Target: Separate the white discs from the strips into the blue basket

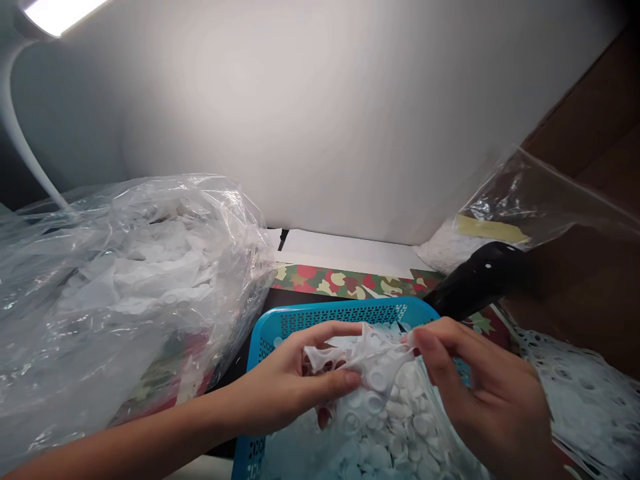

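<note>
My left hand (pixel 295 383) and my right hand (pixel 480 393) both pinch a thin white rubbery sheet (pixel 367 363) studded with small round caps, held stretched between them. They hover over a blue perforated plastic basket (pixel 320 320). Several loose white round caps (pixel 395 433) fill the basket. My left thumb lies under the sheet, the fingers curl over its top edge. My right fingertips grip the sheet's right edge.
A large clear plastic bag (pixel 125 280) stuffed with white sheets fills the left side. Another clear bag (pixel 520 213) stands at the right, above a black object (pixel 480 280). A punched-out white sheet (pixel 580 393) lies at the right. A lamp arm (pixel 20 140) rises at the left.
</note>
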`<action>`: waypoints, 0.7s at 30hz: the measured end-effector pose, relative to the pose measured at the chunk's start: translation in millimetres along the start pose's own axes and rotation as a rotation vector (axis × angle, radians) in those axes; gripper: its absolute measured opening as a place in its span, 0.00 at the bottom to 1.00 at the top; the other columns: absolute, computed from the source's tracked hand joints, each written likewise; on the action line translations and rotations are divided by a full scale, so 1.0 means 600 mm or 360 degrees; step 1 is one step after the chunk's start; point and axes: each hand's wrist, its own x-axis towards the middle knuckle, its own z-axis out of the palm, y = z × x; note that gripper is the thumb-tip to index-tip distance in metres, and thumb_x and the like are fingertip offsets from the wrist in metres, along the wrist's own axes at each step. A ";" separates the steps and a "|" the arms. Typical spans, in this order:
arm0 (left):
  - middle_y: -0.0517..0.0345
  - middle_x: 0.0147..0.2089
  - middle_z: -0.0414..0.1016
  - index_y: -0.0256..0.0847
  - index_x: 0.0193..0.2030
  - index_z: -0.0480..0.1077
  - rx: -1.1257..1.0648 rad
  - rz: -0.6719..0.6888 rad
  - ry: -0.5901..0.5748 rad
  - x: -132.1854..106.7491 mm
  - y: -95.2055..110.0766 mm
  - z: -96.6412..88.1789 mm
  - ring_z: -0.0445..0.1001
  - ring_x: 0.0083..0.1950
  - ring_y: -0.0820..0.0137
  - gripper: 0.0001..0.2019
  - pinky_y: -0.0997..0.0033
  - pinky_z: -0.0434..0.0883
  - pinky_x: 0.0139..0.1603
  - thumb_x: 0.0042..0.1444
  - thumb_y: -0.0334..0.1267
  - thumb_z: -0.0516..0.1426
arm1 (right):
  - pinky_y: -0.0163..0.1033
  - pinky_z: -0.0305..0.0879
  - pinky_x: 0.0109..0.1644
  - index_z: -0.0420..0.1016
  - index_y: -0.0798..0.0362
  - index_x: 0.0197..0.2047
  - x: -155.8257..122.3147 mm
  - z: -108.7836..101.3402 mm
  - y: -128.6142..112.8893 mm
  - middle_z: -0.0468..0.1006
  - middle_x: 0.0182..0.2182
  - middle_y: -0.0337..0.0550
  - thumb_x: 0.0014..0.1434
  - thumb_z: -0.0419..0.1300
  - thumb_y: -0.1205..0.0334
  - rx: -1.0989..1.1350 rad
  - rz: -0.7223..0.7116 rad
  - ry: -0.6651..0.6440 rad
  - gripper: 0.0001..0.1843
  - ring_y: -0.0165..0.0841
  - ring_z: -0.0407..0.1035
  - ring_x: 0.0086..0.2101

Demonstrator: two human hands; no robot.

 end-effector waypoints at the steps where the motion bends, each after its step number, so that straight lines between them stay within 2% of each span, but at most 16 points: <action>1: 0.64 0.31 0.67 0.47 0.58 0.62 -0.0013 0.0009 -0.0023 0.000 0.000 0.000 0.66 0.28 0.79 0.22 0.81 0.68 0.26 0.57 0.41 0.59 | 0.35 0.57 0.24 0.70 0.49 0.27 -0.001 0.000 -0.003 0.66 0.19 0.35 0.63 0.55 0.64 0.0008 0.0034 0.0037 0.12 0.28 0.60 0.20; 3: 0.64 0.31 0.67 0.44 0.55 0.63 -0.0031 0.0006 -0.0040 0.000 0.000 0.002 0.65 0.28 0.79 0.19 0.81 0.68 0.26 0.57 0.42 0.59 | 0.36 0.55 0.21 0.71 0.49 0.28 0.000 0.000 -0.008 0.64 0.19 0.36 0.64 0.54 0.62 0.0093 0.0169 0.0171 0.12 0.28 0.59 0.18; 7: 0.65 0.30 0.64 0.39 0.47 0.65 -0.0037 0.0012 -0.0010 0.000 -0.004 0.004 0.62 0.26 0.80 0.15 0.82 0.67 0.25 0.56 0.44 0.59 | 0.35 0.54 0.20 0.66 0.49 0.28 0.010 -0.008 -0.002 0.64 0.20 0.36 0.66 0.52 0.56 0.0387 0.0487 0.0678 0.14 0.28 0.58 0.19; 8: 0.65 0.29 0.64 0.39 0.45 0.65 -0.0041 0.0031 -0.0009 0.000 -0.005 0.004 0.62 0.26 0.80 0.14 0.82 0.67 0.25 0.56 0.43 0.59 | 0.35 0.54 0.20 0.66 0.49 0.27 0.012 -0.009 0.002 0.64 0.20 0.36 0.66 0.52 0.56 0.0422 0.0496 0.0680 0.15 0.28 0.59 0.20; 9: 0.65 0.29 0.64 0.38 0.44 0.66 -0.0048 0.0055 -0.0014 0.001 -0.005 0.004 0.63 0.26 0.80 0.13 0.82 0.67 0.26 0.57 0.43 0.59 | 0.34 0.54 0.20 0.66 0.50 0.28 0.013 -0.010 0.005 0.64 0.20 0.36 0.66 0.52 0.56 0.0399 0.0476 0.0643 0.15 0.28 0.58 0.20; 13: 0.65 0.29 0.65 0.38 0.45 0.67 -0.0052 0.0090 0.0007 0.004 -0.005 0.003 0.65 0.27 0.79 0.13 0.81 0.69 0.27 0.58 0.42 0.58 | 0.34 0.57 0.22 0.67 0.49 0.30 0.004 -0.004 0.009 0.64 0.20 0.35 0.61 0.58 0.58 0.0191 0.0265 0.0107 0.09 0.27 0.59 0.20; 15: 0.65 0.29 0.66 0.38 0.45 0.69 -0.0034 0.0077 0.0044 0.005 -0.003 0.003 0.66 0.27 0.79 0.12 0.79 0.69 0.28 0.58 0.42 0.58 | 0.34 0.58 0.21 0.64 0.49 0.31 -0.003 0.000 0.006 0.64 0.20 0.34 0.59 0.61 0.60 0.0181 0.0207 -0.0011 0.08 0.28 0.60 0.20; 17: 0.64 0.28 0.66 0.38 0.43 0.71 -0.0031 0.0082 0.0076 0.006 -0.001 0.003 0.66 0.26 0.79 0.11 0.79 0.69 0.27 0.57 0.41 0.58 | 0.33 0.58 0.21 0.63 0.49 0.32 -0.007 0.003 0.004 0.62 0.20 0.33 0.59 0.59 0.64 0.0196 0.0106 -0.0102 0.07 0.27 0.59 0.19; 19: 0.64 0.27 0.67 0.39 0.44 0.72 -0.0059 0.0085 0.0091 0.007 0.001 0.005 0.66 0.26 0.79 0.10 0.80 0.69 0.27 0.57 0.38 0.59 | 0.33 0.59 0.22 0.64 0.49 0.35 -0.007 0.004 0.003 0.64 0.21 0.33 0.60 0.57 0.67 0.0218 -0.0075 -0.0233 0.05 0.27 0.60 0.19; 21: 0.64 0.27 0.68 0.39 0.47 0.73 -0.0116 0.0073 0.0093 0.008 0.001 0.005 0.67 0.26 0.78 0.12 0.79 0.70 0.27 0.55 0.34 0.60 | 0.32 0.61 0.24 0.66 0.50 0.41 -0.004 0.004 0.003 0.69 0.24 0.34 0.60 0.55 0.72 0.0264 -0.0295 -0.0383 0.08 0.26 0.63 0.22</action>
